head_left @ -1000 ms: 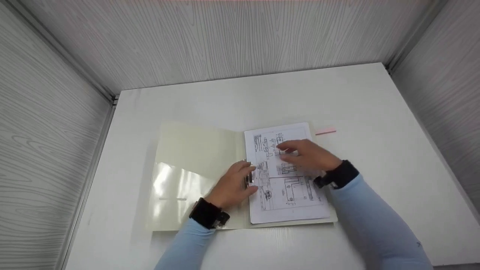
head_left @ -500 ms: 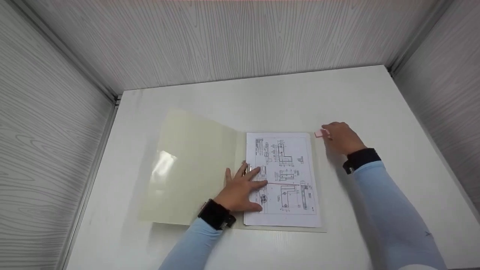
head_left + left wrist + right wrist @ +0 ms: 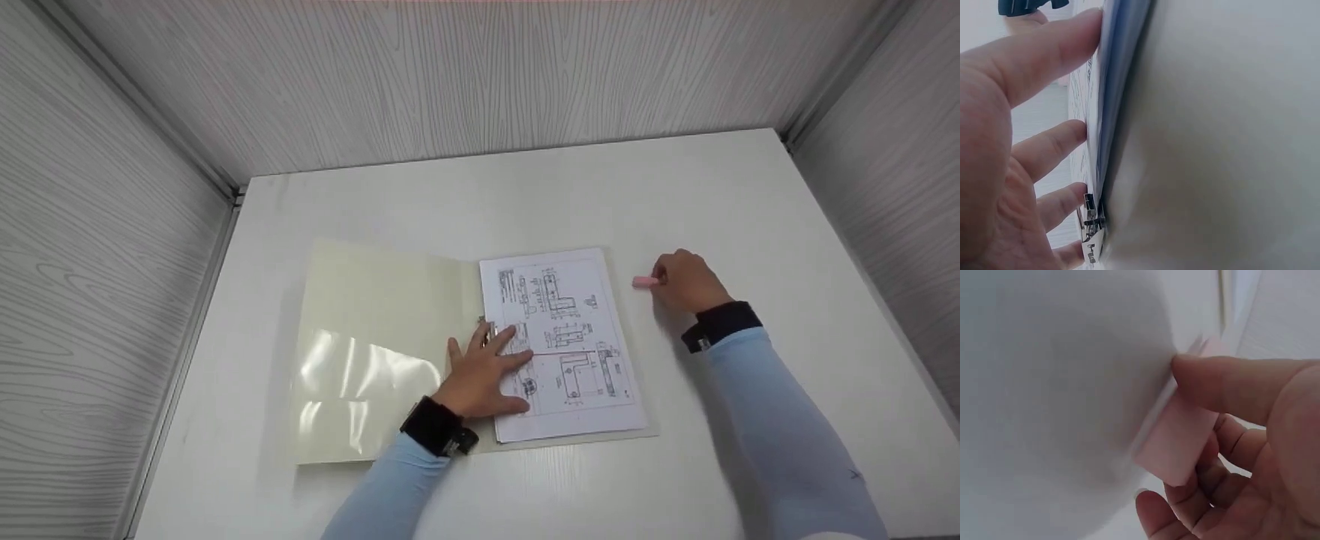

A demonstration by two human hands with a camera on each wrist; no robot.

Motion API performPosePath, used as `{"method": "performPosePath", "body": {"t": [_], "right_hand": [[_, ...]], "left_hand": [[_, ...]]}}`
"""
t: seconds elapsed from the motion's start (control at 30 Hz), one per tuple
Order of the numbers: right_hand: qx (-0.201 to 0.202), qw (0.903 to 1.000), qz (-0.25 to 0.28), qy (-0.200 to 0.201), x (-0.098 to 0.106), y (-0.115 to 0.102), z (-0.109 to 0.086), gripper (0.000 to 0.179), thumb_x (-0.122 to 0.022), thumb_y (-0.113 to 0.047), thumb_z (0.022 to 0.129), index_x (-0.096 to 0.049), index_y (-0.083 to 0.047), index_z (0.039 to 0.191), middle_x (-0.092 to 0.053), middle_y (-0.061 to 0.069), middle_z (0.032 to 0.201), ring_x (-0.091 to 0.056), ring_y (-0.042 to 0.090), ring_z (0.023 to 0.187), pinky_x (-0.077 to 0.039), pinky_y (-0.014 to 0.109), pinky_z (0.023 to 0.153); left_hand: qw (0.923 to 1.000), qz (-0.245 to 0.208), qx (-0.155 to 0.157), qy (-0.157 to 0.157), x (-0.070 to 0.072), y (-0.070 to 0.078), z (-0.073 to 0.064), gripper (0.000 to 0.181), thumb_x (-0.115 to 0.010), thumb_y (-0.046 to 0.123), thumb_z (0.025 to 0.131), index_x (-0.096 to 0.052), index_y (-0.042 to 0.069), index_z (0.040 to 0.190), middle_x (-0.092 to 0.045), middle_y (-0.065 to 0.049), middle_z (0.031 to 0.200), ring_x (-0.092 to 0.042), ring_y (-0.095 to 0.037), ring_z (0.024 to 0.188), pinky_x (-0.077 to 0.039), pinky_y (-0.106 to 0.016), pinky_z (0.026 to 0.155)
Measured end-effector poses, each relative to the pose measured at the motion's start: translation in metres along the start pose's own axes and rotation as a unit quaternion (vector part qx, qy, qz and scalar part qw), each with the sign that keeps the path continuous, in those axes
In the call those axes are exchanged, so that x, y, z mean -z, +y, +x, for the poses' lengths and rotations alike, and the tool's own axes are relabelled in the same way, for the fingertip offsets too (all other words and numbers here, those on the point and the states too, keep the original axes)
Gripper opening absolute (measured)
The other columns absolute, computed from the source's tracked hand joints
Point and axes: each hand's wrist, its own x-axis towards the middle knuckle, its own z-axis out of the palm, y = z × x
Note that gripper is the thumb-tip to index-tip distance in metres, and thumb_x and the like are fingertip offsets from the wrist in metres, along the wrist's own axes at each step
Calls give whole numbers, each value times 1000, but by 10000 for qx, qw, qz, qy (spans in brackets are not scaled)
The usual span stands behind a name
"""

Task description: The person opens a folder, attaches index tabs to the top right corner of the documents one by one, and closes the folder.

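Observation:
In the head view, my left hand (image 3: 480, 381) rests with spread fingers on the left edge of a stack of printed drawings (image 3: 559, 424). A metal clip (image 3: 1093, 230) holds these sheets in a pale-yellow folder (image 3: 367, 300) that lies open. The left wrist view shows the fingertips on the top sheet's edge, beside the clip. To the right of the folder, my right hand (image 3: 688, 281) pinches a small pink pad of sticky notes (image 3: 1176, 436) between thumb and curled fingers. The pad's long edge is against or just over the white tabletop.
The white table (image 3: 525, 195) runs up to a wood-grain panel (image 3: 450, 75) at the back. Similar panels stand left and right. The folder's glossy cover (image 3: 375, 352) lies to the left and appears slightly raised at its outer edge.
My right hand has left the drawings, moved right and taken hold of the pink sticky-note pad, now turned slightly. My left hand has spread its fingers onto the sheets.

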Motion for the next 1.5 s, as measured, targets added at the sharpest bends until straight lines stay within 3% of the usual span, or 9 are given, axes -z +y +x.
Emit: {"method": "performPosePath", "body": {"t": [0.13, 0.3, 0.47, 0.63, 0.73, 0.83, 1.07, 1.3, 1.5], "right_hand": [[76, 9987, 505, 73, -1, -29, -12, 17, -57, -14, 95, -57, -3, 107, -59, 16, 94, -53, 31, 82, -43, 40, 72], [989, 9819, 1605, -157, -14, -78, -29, 18, -56, -26, 96, -61, -13, 108, -62, 6, 93, -56, 23, 79, -46, 37, 69], [1844, 9590, 2069, -591, -34, -109, -45, 19, -59, -27, 96, -65, -15, 110, -65, -1, 96, -59, 17, 79, -49, 33, 70], [2362, 9413, 2254, -851, -44, -120, -59, 20, -60, -23, 96, -64, -12, 112, -64, -2, 92, -58, 15, 77, -50, 30, 69], [2388, 9379, 2339, -934, -45, -122, -65, 21, -60, -23, 96, -63, -12, 114, -63, -2, 88, -58, 15, 75, -50, 29, 69], [2281, 9383, 2406, -980, -45, -122, -69, 23, -61, -24, 95, -62, -13, 115, -63, -2, 87, -57, 15, 76, -50, 30, 69], [2069, 9216, 2899, -1541, -43, -118, -81, 31, -61, -27, 95, -55, -10, 120, -65, 10, 91, -60, 27, 76, -50, 29, 64], [1821, 8927, 3552, -2093, -41, -112, -87, 29, -55, -22, 99, -49, -6, 123, -64, 24, 91, -54, 48, 78, -44, 33, 59], [1664, 8942, 3667, -1955, -42, -104, -86, 32, -57, -26, 97, -51, -6, 122, -65, 22, 98, -56, 47, 83, -49, 42, 68]], "left_hand": [[10000, -22, 46, -45, 2, 1, -2, 78, -75, 59, 70, -48, 38, 140, -20, 1, 159, -5, -37, 145, -3, -75, 101], [9994, -250, 198, 168, 7, 5, -5, 63, -68, 54, 80, -53, 32, 138, -29, -4, 155, -12, -38, 144, -8, -74, 101], [9902, -932, 120, 1031, 14, 14, -7, 47, -65, 41, 89, -60, 18, 129, -49, -7, 140, -34, -31, 136, -24, -59, 107], [9617, -1727, 44, 2127, 23, 31, -10, 36, -69, 25, 89, -59, 8, 118, -58, -3, 118, -53, -20, 110, -44, -32, 95], [9452, -2030, 63, 2555, 28, 44, -11, 37, -70, 22, 88, -55, 7, 119, -56, -4, 118, -53, -20, 110, -44, -31, 94], [9372, -2091, 59, 2791, 29, 52, -11, 44, -70, 23, 87, -52, 7, 123, -52, -5, 124, -48, -18, 117, -41, -32, 100], [9407, -2172, 23, 2606, 22, 59, -11, 54, -71, 27, 86, -49, 8, 131, -51, -5, 129, -47, -16, 120, -40, -31, 102], [9335, -2413, -310, 2633, 9, 64, -10, 37, -72, 23, 87, -59, 10, 119, -61, 0, 105, -56, -14, 95, -46, -27, 82], [9195, -2744, -302, 2800, 3, 61, -9, 20, -70, 23, 89, -65, 15, 106, -61, 7, 92, -54, -12, 83, -44, -26, 73]]}}
